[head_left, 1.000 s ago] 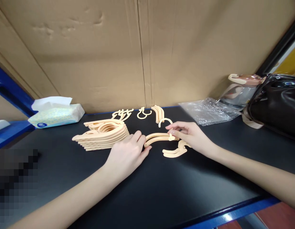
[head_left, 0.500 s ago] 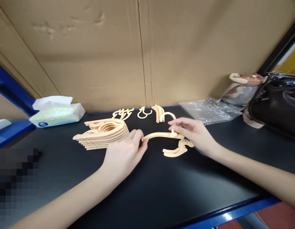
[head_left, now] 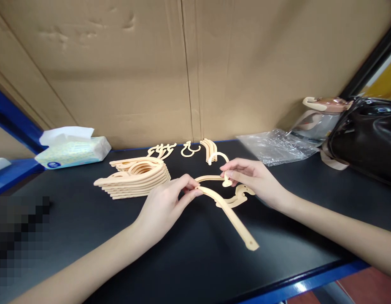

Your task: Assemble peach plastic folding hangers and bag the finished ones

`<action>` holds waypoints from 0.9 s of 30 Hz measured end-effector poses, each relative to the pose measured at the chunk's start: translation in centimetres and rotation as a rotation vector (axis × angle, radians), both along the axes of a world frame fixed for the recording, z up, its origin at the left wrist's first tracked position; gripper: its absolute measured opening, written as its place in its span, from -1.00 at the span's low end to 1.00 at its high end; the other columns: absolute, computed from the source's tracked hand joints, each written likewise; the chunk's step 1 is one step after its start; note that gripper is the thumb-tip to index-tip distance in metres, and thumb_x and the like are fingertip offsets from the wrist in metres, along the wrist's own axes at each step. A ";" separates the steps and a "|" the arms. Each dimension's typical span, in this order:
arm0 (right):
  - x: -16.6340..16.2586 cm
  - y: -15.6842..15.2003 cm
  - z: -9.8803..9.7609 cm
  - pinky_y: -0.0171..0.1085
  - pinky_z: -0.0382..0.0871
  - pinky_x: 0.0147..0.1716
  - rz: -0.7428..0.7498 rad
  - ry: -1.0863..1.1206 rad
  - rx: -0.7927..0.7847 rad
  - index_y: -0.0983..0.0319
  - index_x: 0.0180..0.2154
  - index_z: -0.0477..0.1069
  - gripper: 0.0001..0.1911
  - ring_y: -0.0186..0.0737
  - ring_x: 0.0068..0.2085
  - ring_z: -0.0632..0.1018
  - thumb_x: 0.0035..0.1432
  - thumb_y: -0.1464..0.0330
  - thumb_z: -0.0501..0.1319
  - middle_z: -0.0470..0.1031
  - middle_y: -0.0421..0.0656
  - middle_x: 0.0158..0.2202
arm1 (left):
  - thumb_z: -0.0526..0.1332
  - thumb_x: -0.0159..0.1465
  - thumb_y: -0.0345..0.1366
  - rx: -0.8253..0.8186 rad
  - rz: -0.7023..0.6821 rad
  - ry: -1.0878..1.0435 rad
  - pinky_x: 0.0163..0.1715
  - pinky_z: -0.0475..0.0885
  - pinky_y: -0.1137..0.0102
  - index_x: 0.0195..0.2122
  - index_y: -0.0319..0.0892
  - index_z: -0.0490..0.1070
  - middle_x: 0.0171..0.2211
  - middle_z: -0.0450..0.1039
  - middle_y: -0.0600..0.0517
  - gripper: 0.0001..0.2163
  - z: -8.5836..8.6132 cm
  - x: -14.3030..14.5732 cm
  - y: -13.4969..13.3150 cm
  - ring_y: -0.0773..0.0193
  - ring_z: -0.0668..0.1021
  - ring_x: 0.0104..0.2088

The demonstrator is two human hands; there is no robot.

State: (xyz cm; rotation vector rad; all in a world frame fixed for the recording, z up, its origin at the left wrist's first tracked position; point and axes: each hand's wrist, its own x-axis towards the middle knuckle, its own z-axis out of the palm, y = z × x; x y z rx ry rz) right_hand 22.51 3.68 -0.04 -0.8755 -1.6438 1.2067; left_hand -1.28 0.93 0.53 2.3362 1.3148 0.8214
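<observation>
My left hand (head_left: 173,202) pinches the end of a curved cream hanger arm (head_left: 227,211), which slants toward the front right above the table. A second hanger arm (head_left: 209,178) runs from the same fingertips toward my right hand; whether the two are joined there is hidden. My right hand (head_left: 249,177) has its fingers closed on a cream hanger hook (head_left: 227,180), its curve pointing up and left. Below lies another folded cream hanger piece (head_left: 236,197), partly covered by the slanting arm. Left of my left hand is a stack of folded hangers (head_left: 135,179).
Loose hooks (head_left: 162,150), one apart (head_left: 189,150), and several hanger arms (head_left: 209,147) lie at the back of the black table (head_left: 182,261). A tissue pack (head_left: 75,152) stands left. Plastic wrap (head_left: 277,145), a bottle (head_left: 322,122) and a dark bag (head_left: 366,139) sit right.
One hanger arm has swung out toward the front right from my left fingertips, apart from the other arm. My right hand still holds the hook, shifted slightly left.
</observation>
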 end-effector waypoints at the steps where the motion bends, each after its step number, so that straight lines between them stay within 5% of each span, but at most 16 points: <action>1: 0.0 0.0 0.0 -0.34 0.36 -0.36 0.004 -0.001 0.001 0.21 -0.23 0.49 -0.83 -0.37 -0.35 0.49 0.14 0.28 0.27 0.51 -0.19 -0.32 | 0.12 0.33 -0.14 -0.054 -0.007 -0.047 -0.43 0.29 0.49 -0.26 -0.10 0.38 -0.35 0.50 0.16 -0.83 0.0 0.0 0.0 0.35 0.50 -0.38; 14: -0.3 -0.3 0.4 -0.33 0.38 -0.35 0.017 -0.107 0.030 0.22 -0.26 0.50 -0.83 -0.34 -0.34 0.48 0.16 0.28 0.24 0.51 -0.17 -0.31 | 0.21 0.25 -0.15 -0.527 -0.057 -0.538 -0.49 0.38 0.53 -0.22 -0.16 0.40 -0.35 0.42 0.08 -0.80 0.4 0.7 0.5 0.34 0.44 -0.34; 22: -0.3 -0.5 0.3 -0.30 0.39 -0.32 0.024 -0.149 0.049 0.22 -0.23 0.50 -0.78 -0.32 -0.34 0.47 0.16 0.22 0.24 0.52 -0.17 -0.31 | 0.18 0.28 -0.15 -0.676 -0.021 -0.646 -0.32 0.40 0.49 -0.23 -0.18 0.47 -0.37 0.42 0.06 -0.79 0.8 1.0 -0.1 0.34 0.47 -0.31; 27: -0.4 -0.7 0.4 -0.27 0.42 -0.30 0.036 -0.151 0.005 0.20 -0.21 0.50 -0.77 -0.26 -0.27 0.51 0.12 0.23 0.27 0.52 -0.16 -0.28 | 0.10 0.32 -0.15 -0.826 -0.040 -0.690 -0.38 0.47 0.41 -0.23 -0.17 0.34 -0.36 0.49 0.01 -0.80 0.9 1.1 -0.3 0.31 0.56 -0.42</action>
